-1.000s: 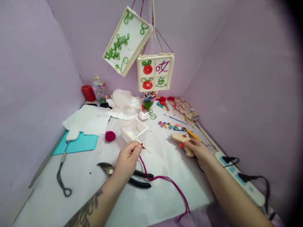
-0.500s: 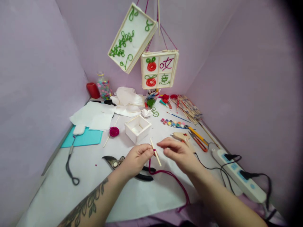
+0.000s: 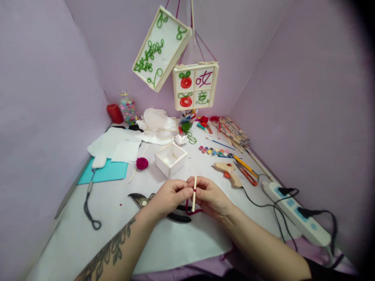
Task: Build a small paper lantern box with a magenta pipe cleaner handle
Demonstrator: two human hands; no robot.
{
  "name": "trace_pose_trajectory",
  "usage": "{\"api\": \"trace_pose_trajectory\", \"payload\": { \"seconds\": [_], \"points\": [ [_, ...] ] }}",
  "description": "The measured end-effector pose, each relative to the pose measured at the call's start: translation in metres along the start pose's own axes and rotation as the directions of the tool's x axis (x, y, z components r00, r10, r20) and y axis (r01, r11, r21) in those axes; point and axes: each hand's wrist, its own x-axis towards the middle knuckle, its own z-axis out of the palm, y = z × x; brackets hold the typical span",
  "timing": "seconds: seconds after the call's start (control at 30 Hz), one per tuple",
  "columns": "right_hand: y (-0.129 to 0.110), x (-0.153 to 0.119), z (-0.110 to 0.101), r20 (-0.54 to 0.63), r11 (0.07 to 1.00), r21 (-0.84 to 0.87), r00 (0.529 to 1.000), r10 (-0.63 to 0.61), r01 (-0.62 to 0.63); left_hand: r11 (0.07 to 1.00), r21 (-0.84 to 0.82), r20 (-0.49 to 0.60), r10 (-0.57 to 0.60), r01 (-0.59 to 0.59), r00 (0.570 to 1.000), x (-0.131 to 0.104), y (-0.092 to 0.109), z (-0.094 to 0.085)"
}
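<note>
Wooden stick [image 3: 193, 200], banded by magenta yarn [image 3: 195, 190], sits pinched between left hand [image 3: 172, 197] and right hand [image 3: 213, 198]; looks like binding to me, next calling for a snug, steady pull.

This looks like a little craft corner with light purple walls [image 3: 295, 117]. On the white table [image 3: 67, 242] there are a glue gun [image 3: 225, 168], dots of paint [image 3: 215, 152], a thin brush [image 3: 219, 143], a ball of dark pink yarn [image 3: 142, 163], big cutters [image 3: 142, 200], white paper [image 3: 114, 141] and a jar [image 3: 129, 111] of small colorful balls. A box frame [image 3: 161, 48] with green yarn loops hangs at the back. A power strip [image 3: 303, 218] lies on the right.
</note>
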Motion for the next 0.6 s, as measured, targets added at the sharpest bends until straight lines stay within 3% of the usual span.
{"api": "trace_pose_trajectory", "payload": {
  "seconds": [0.13,0.3,0.6],
  "points": [
    [0.003,0.002,0.001,-0.027,0.998,0.001,0.998,-0.058,0.058,0.999,-0.053,-0.106,0.008,-0.014,0.994,0.004,-0.004,0.001],
    [0.007,0.006,0.001,-0.048,0.997,-0.024,0.996,-0.078,0.077,0.995,-0.076,-0.291,0.033,-0.058,0.956,0.005,-0.003,0.002],
    [0.011,0.011,0.0,-0.076,0.989,-0.037,0.987,-0.144,0.142,0.993,-0.079,-0.376,0.055,-0.091,0.925,0.005,-0.003,0.002]
  ]
}}
